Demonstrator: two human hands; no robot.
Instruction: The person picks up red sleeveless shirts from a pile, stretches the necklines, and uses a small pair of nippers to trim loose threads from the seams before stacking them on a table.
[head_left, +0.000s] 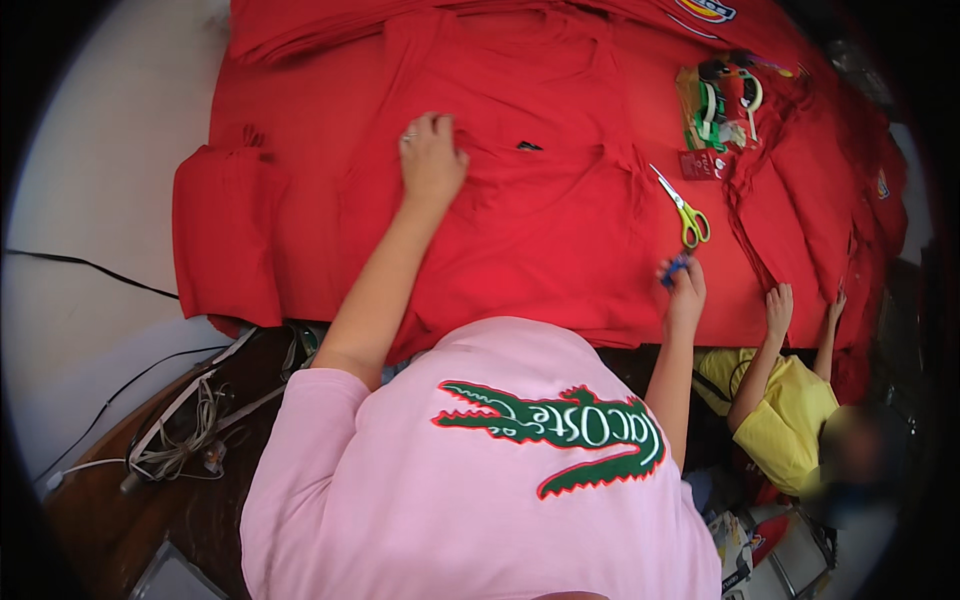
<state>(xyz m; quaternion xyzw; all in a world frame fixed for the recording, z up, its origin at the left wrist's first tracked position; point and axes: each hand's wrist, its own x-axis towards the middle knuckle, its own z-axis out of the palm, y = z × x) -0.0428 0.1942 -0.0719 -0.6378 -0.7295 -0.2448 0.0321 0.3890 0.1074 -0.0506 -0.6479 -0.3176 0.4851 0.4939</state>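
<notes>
A red shirt (510,230) lies spread before me on a pile of red cloth, with a small dark patch (529,146) near its upper middle. My left hand (434,165) is on the shirt's left part, its fingers curled down into the fabric and the fingertips hidden. At the shirt's right edge, my right hand (686,288) is closed around a small blue-handled tool (673,270), whose kind I cannot make out. Just above that hand lies a pair of scissors (684,212) with yellow-green handles, blades pointing up and left.
An open box (690,100) holding tape rolls stands at the upper right, by a small red packet (703,164). Folded red cloth (225,230) sits at the left. Cables (190,425) tangle below it. A co-worker's hands (779,308) touch red cloth at the right.
</notes>
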